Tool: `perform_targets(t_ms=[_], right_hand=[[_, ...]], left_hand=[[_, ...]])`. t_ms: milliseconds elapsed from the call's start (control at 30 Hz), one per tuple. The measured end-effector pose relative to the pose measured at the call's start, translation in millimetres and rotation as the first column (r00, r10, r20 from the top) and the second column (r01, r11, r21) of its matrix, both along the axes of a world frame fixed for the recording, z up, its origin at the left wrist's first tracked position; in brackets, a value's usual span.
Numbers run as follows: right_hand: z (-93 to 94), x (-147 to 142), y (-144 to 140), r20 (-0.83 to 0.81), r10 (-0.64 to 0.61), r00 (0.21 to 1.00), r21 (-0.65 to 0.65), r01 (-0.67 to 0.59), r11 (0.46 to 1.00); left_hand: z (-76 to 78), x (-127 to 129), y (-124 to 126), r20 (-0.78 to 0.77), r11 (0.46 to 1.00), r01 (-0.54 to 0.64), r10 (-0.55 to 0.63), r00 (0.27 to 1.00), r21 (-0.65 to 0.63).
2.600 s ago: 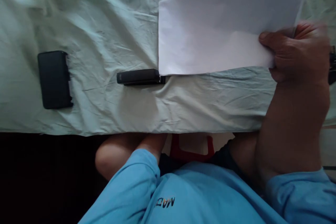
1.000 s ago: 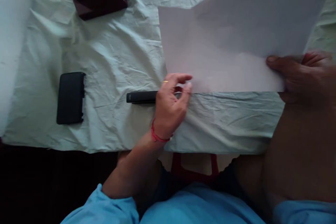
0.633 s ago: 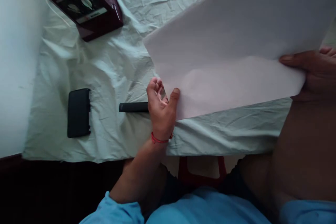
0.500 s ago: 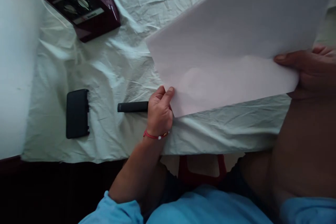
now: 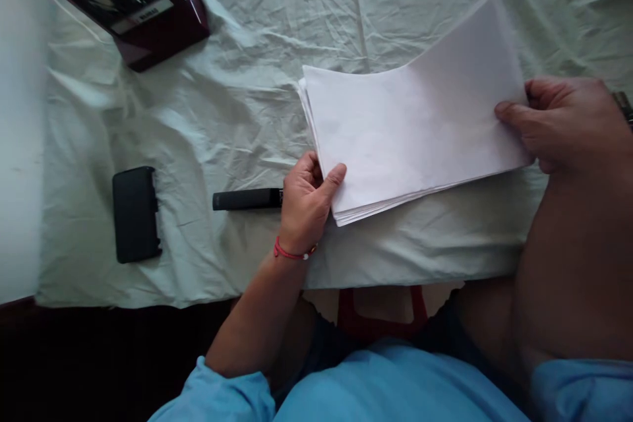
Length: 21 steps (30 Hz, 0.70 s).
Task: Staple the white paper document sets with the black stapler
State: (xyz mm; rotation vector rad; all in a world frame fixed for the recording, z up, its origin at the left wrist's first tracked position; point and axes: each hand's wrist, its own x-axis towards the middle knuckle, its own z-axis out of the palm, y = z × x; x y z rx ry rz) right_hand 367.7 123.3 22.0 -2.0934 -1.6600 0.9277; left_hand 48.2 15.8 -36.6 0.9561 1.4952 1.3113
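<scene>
A stack of white paper sheets [image 5: 410,125] lies tilted on the pale green cloth [image 5: 237,99], held at both ends. My left hand [image 5: 307,201], with a red thread at the wrist, pinches the stack's near left corner, thumb on top. My right hand [image 5: 564,122] grips the right edge, thumb over the top sheet. A black stapler [image 5: 246,199] lies on the cloth just left of my left hand, partly hidden behind it.
A flat black case [image 5: 134,214] lies at the left on the cloth. A dark maroon box [image 5: 133,3] sits at the back left. The table's near edge runs just above my lap, with a red stool part [image 5: 380,323] below.
My left hand came up from my lap and took the stack's left corner. The sheets, earlier raised and fanned towards the camera, have come down flat onto the cloth.
</scene>
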Motion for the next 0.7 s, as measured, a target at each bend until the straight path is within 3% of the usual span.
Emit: perform_targets(t_ms=[167, 367, 500, 700], right_hand=[[3.9, -11.5, -2.9, 0.136, -0.169, 0.976, 0.112, 0.154, 0.982], [1.6, -26.1, -2.3, -0.078, -0.208, 0.975, 0.209, 0.22, 0.953], [-0.2, -27.7, -0.6, -0.06, -0.216, 0.975, 0.221, 0.224, 0.949], [1.7, -27.9, -0.5, -0.054, -0.272, 0.961, 0.232, 0.278, 0.932]], left_hand=[[0.7, 1.6, 3.5, 0.185, 0.992, 0.114, -0.122, 0.975, 0.051], [3.1, -1.5, 4.7, 0.071, 0.998, 0.064, -0.063, 0.995, -0.007], [4.4, -1.0, 4.1, 0.074, 0.999, 0.049, -0.049, 0.996, -0.002], [6.0, -0.5, 2.3, 0.139, 0.986, 0.153, -0.143, 0.98, -0.064]])
